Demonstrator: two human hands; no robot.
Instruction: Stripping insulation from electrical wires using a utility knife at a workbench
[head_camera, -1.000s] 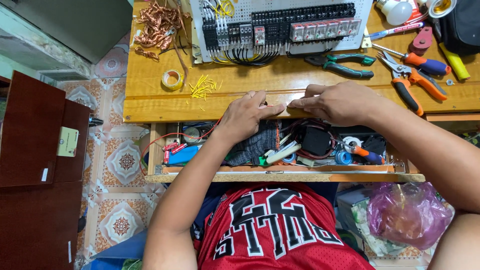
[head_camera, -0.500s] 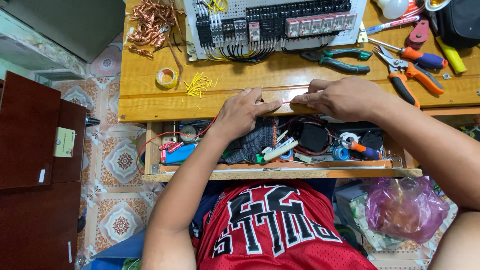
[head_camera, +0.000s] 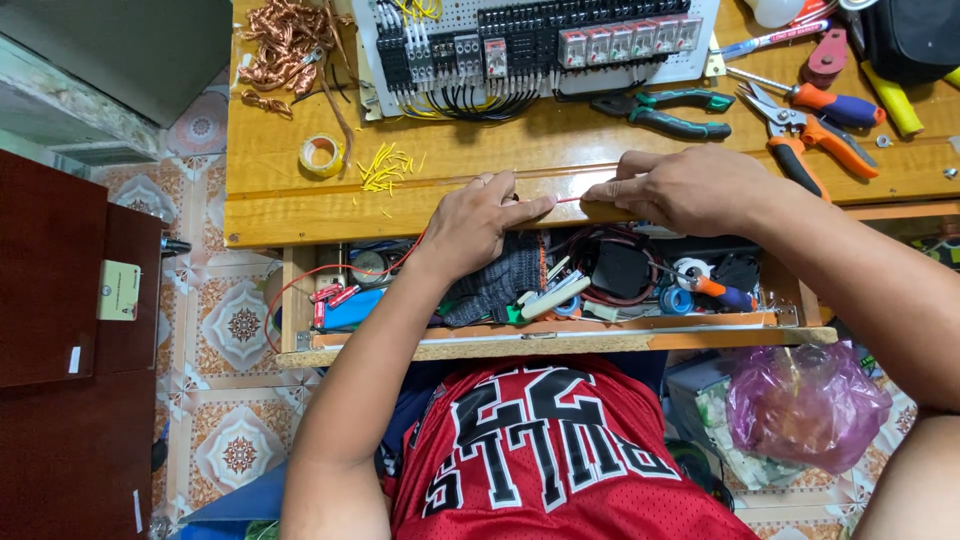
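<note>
My left hand and my right hand rest on the front edge of the wooden workbench. Between their fingertips stretches a thin red wire, each hand pinching one part of it. The wire trails left under my left wrist and loops down past the open drawer. Behind the hands lies a white perforated panel with black terminal blocks, relays and yellow and black wiring.
Green-handled pliers, orange-handled pliers, a screwdriver, a tape roll, yellow wire offcuts and a copper wire tangle lie on the bench. The drawer holds gloves, tape and tools. A pink plastic bag sits lower right, a dark red cabinet left.
My hands have drawn apart along the bench edge, exposing a short stretch of red wire between the fingertips. The view has shifted slightly.
</note>
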